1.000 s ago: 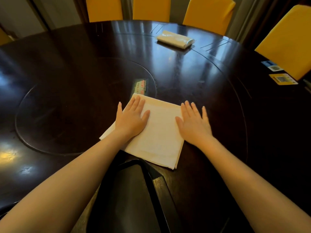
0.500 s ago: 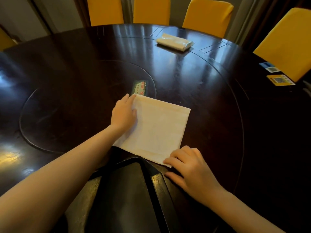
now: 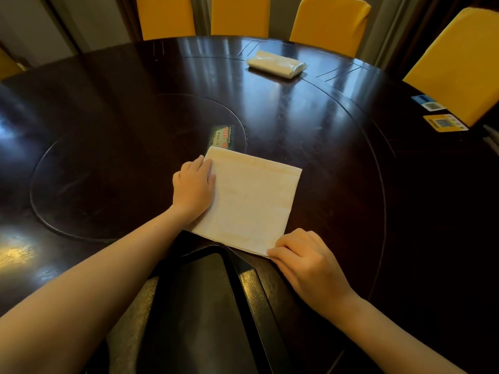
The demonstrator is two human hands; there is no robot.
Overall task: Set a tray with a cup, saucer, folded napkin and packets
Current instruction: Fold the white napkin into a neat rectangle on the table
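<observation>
Plainly, head view: only one camera is given, so everything below is read from it.

Napkin (image 3: 251, 201): a pale folded square is laid flat on the dark round table (image 3: 337, 163), just beyond the tray, with its corners turned a little off the table's edge line.

Left hand (image 3: 193, 188): it is laid on the napkin's left edge, palm down, fingers extended and close together over the cloth; nothing is gripped, the cloth is only pressed.

Right hand (image 3: 302, 255): it is placed at the napkin's near right corner, fingers curled, and their tips are seen against the corner's layered edge; whether the corner is pinched or merely touched cannot be told.

Tray (image 3: 243, 268): a black tray is seen at the near table edge, between the two forearms (its far corner lies just beside the napkin's near edge), and no item is seen on the part that shows.

Green packet (image 3: 222, 136): a small printed packet is found just behind the napkin's far left corner, on the inset turntable ring.

Wrapped bundle (image 3: 276, 66): a pale wrapped pack is set far across the table, well apart from the hands.

Cards (image 3: 442, 122): small printed cards are laid at the right rim.

Chairs (image 3: 329, 22): yellow-covered chairs are ranged behind the table.
</observation>
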